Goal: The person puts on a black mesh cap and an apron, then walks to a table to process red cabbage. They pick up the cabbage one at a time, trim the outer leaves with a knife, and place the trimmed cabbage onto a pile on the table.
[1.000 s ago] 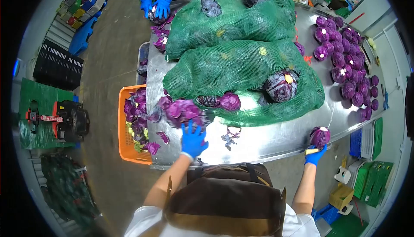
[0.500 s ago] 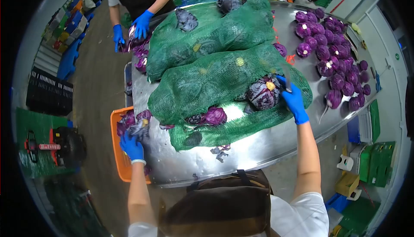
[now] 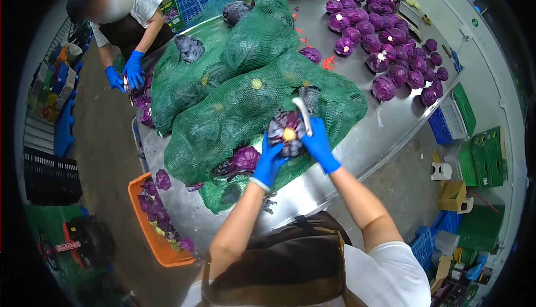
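Note:
My left hand [image 3: 268,164], in a blue glove, grips the near left side of a red cabbage [image 3: 281,124]. The cabbage has dark outer leaves, and its pale cut stem faces me. My right hand [image 3: 319,146], also gloved, is closed around a knife [image 3: 303,113] whose pale, motion-blurred blade rises along the cabbage's right side. Beneath them lies a green mesh sack [image 3: 223,120] full of cabbages. Another purple cabbage [image 3: 244,159] shows at the sack's open side, left of my hands.
Trimmed cabbages [image 3: 399,75] are grouped at the right of the metal table [image 3: 357,139]. An orange crate [image 3: 162,251] with purple leaves stands at the left edge. Across the table, a co-worker's gloved hands [image 3: 134,71] handle leaves. A second green sack [image 3: 192,92] lies behind the first.
My left hand has moved from the orange crate to the cabbage and taken hold of it. The right hand with the knife stays beside the cabbage. The whole view has shifted.

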{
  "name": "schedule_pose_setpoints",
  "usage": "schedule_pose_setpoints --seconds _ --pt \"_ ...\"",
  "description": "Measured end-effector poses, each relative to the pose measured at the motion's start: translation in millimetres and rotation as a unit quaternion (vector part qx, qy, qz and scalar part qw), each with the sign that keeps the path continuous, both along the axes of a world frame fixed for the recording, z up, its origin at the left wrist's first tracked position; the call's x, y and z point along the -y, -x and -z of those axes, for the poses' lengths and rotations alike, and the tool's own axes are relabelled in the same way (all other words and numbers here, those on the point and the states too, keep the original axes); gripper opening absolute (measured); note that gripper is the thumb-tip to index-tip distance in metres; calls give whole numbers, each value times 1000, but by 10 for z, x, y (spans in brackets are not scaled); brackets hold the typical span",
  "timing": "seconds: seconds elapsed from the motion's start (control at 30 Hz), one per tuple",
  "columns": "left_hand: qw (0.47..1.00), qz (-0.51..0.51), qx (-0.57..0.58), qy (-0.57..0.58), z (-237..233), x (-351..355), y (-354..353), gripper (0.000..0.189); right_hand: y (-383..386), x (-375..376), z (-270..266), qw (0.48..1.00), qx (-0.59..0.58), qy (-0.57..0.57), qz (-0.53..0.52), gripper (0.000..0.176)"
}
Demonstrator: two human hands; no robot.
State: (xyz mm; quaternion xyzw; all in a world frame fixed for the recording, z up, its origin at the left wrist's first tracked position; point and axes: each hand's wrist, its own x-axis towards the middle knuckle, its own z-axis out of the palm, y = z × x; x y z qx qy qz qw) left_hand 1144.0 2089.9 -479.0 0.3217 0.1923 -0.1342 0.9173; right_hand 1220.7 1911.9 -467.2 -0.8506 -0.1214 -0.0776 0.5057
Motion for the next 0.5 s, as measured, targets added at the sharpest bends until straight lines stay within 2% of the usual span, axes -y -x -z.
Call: schedule_pose_setpoints --seconds 0.03,0.07,0.13,0.17,0.2,0.27,0.3,0.33,0.43,0.5 --pt "999 17 37 -24 72 -134 67 84 230 -2 -86 999 -28 -17 -17 51" --pt "997 18 33 -65 -63 -226 209 87 416 23 76 999 -41 -29 -21 56" --pt "983 46 89 -156 100 -517 626 93 891 -110 -299 993 -48 -82 -62 59" --pt "976 80 84 -184 -354 -628 861 100 1100 -168 -492 981 -116 -132 -78 56" --pt "974 87 61 -201 -415 -772 1099 111 1214 -241 -588 963 -178 -181 -94 54" --pt "931 77 116 -336 -247 -1075 1604 114 1473 -396 -371 917 -289 -224 -162 52" --pt "926 73 69 -363 -229 -1187 1858 115 1562 -479 -268 912 -291 -192 -214 49" --pt "936 39 17 -349 -403 -1209 2025 114 1645 -604 -271 897 -329 -179 -236 46" --pt "923 -26 -82 -375 -236 -1388 2518 105 1820 -895 350 812 -464 -156 -319 39" --pt "886 -61 -112 -446 -120 -1432 2715 102 1963 -1033 710 754 -540 -134 -350 37"
